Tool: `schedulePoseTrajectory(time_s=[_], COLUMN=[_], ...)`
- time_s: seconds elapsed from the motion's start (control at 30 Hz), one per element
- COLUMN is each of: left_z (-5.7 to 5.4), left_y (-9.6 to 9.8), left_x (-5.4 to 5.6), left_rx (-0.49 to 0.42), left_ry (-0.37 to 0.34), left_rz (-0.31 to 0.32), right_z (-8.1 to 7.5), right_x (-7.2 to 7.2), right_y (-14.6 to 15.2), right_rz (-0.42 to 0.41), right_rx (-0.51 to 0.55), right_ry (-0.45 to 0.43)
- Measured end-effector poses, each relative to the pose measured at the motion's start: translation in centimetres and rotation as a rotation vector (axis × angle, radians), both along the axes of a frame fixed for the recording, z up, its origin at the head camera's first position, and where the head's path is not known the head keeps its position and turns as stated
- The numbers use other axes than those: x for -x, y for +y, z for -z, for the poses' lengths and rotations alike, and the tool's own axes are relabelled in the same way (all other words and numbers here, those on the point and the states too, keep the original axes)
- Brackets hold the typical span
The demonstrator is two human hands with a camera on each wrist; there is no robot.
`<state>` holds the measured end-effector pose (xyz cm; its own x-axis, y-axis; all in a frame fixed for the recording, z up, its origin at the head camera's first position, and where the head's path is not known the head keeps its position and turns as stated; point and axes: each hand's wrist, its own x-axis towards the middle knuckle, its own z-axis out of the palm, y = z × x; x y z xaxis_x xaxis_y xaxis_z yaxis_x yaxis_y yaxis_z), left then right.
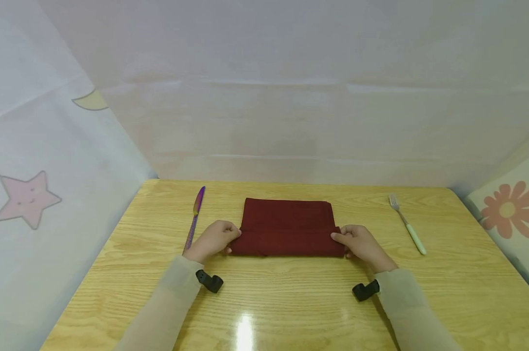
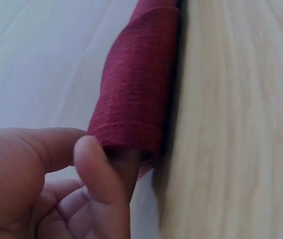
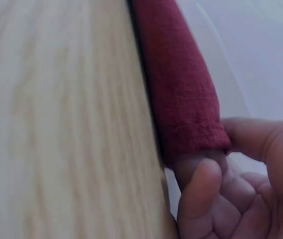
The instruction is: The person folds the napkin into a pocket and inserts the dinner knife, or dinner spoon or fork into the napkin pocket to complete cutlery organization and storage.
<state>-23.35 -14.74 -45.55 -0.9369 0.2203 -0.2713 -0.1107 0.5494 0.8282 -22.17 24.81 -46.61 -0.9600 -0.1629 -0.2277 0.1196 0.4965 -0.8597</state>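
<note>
Two ends of the dark red cloth, in the frame's lower middle, are pinched: one by the left hand, one by the right hand. Rolling both ends level, evenly taut, should keep the fold straight. Counted: one cloth, one knife left of centre, one fork at right.

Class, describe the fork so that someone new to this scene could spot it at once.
On the wooden table, look right of the folded red cloth, past the right hand. The fork lies there at a slant, prongs away from the viewer. Its pale green handle sets it apart from the purple knife.
</note>
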Motion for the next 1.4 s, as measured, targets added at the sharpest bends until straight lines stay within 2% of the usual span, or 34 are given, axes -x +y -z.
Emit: schedulePoseTrajectory(time_s=[0.1,0.27,0.6,0.9,1.0,1.17,1.33,1.4], left_z=[0.0,-0.1,-0.3,-0.1,0.0,-0.3,-1.7,-2.2], left_y=[0.2,0.5,1.0,0.9,1.0,1.8,4.0,5.0], left_x=[0.0,0.0,0.5,0.9,1.0,0.7,-1.0,-2.0], left_rx=[-0.005,-0.019,0.09,0.183,0.234,0.31,0.45,0.497], left_ry=[0.004,0.029,0.091,0.127,0.19,0.368,0.582,0.658], left_rz=[0.0,0.041,0.074,0.033,0.033,0.095,0.157,0.232], right_z=[0.1,0.1,0.6,0.7,0.4,-0.1,-1.2,-2.0], right_x=[0.1,0.2,0.7,0.9,0.9,0.7,-0.3,-1.1], right_y=[-0.1,0.1,0.2,0.0,-0.1,-0.3,-2.1,-3.3], right_rz=[0.02,0.021,0.014,0.104,0.127,0.119,-0.018,-0.08], right_rx=[-0.016,-0.022,0.009,0.009,-0.064,-0.17,-0.216,-0.243], right_ry=[0.007,0.01,0.026,-0.015,0.033,0.159,0.288,0.336])
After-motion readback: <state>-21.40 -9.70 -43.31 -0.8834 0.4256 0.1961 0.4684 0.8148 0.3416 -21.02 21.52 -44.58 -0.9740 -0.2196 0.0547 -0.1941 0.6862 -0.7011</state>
